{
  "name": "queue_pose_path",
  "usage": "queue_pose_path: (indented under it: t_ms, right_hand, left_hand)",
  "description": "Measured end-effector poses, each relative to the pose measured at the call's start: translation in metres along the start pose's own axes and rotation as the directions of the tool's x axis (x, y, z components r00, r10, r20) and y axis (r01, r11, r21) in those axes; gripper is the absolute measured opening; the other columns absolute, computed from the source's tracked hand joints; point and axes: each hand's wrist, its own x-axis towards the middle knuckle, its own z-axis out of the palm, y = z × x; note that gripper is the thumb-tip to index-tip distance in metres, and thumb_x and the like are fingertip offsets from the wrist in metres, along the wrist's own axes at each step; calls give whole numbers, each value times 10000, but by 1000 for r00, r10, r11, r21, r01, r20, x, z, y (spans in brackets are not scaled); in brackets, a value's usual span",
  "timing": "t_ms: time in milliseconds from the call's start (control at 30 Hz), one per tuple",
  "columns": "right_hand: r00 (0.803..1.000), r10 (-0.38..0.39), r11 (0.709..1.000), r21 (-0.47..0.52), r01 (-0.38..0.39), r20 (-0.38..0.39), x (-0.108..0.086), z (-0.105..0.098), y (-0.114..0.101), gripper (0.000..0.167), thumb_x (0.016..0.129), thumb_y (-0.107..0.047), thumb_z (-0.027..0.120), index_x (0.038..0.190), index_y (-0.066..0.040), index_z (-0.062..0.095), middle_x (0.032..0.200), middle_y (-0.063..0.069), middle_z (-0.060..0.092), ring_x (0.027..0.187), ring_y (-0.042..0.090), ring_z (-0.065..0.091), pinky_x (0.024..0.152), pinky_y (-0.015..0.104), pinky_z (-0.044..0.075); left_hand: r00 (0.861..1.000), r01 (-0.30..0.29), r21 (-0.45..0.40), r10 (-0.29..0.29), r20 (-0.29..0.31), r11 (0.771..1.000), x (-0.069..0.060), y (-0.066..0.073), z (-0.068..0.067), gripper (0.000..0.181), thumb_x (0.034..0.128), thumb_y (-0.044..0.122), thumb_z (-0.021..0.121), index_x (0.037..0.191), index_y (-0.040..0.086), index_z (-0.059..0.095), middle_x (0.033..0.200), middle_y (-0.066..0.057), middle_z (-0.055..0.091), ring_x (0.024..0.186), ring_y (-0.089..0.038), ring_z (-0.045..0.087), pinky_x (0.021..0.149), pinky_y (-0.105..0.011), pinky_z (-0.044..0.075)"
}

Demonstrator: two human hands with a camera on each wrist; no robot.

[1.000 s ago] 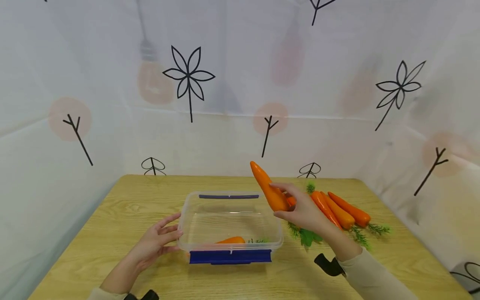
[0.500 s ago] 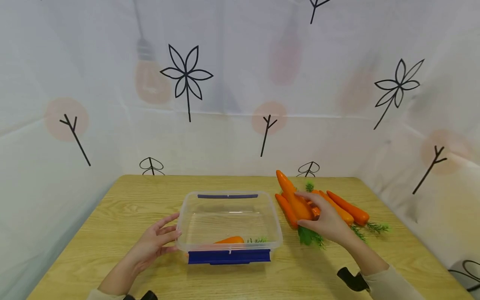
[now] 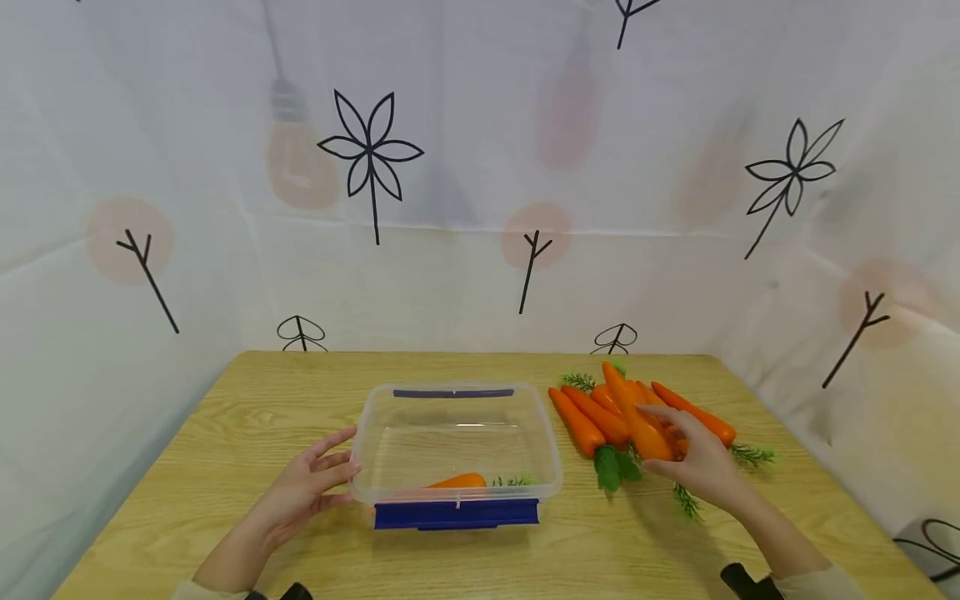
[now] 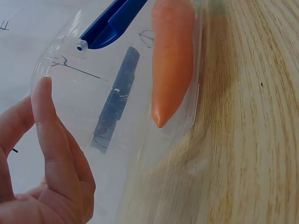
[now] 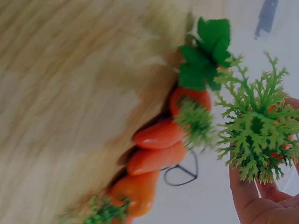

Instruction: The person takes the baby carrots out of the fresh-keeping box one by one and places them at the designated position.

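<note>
My left hand [image 3: 318, 483] touches the left side of a clear plastic food container [image 3: 555, 450] with its fingers extended; in the left wrist view a fingertip of the hand [image 4: 56, 144] meets the wall. The container has dark blue clips, and inside it lies one orange carrot [image 3: 461, 481], seen through the wall in the left wrist view [image 4: 173, 60]. My right hand [image 3: 705, 458] grips another carrot [image 3: 630, 417] between thumb and fingers, its tip slanting up and away. This carrot's feathery green top [image 5: 254, 126] hides part of the hand in the right wrist view.
Several carrots with green tops, among them the leftmost carrot [image 3: 577, 422], lie in a pile right of the container, behind and below the held one. The wood-grain table [image 3: 300, 383] ends at a white printed cloth [image 3: 450, 292] at the back and sides.
My right hand has moved right and lower with the carrot, from beside the container's right edge to over the pile. The left hand and the container have stayed in place.
</note>
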Motion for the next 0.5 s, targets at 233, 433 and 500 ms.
queue_pose_path:
  t_ms: [233, 433, 500]
  right_hand:
    - [998, 57, 998, -8, -56, 29, -14, -11, 17, 678, 672, 4, 809, 1281, -34, 514, 1145, 203, 515, 849, 292, 518, 527, 254, 461]
    - [996, 51, 997, -54, -47, 72, -23, -18, 34, 660, 654, 8, 814, 1250, -10, 529, 1141, 195, 535, 852, 224, 536, 592, 260, 493]
    - [994, 47, 998, -54, -42, 95, -27, -21, 40, 650, 644, 33, 810, 1233, 8, 535, 1101, 176, 541, 834, 158, 528, 582, 254, 492]
  left_hand:
    - [1000, 2, 15, -1, -1, 1000, 0, 0, -1, 709, 921, 130, 602, 1470, 19, 167, 1188, -123, 521, 977, -247, 591, 746, -319, 550]
    - [1000, 2, 14, -2, 1, 1000, 1, 0, -1, 707, 922, 128, 599, 1471, 23, 167, 1179, -120, 520, 972, -239, 591, 740, -314, 551]
    - [1000, 0, 12, 0, 1, 1000, 1, -1, -2, 707, 922, 127, 600, 1471, 23, 167, 1176, -118, 523, 969, -239, 592, 738, -312, 552]
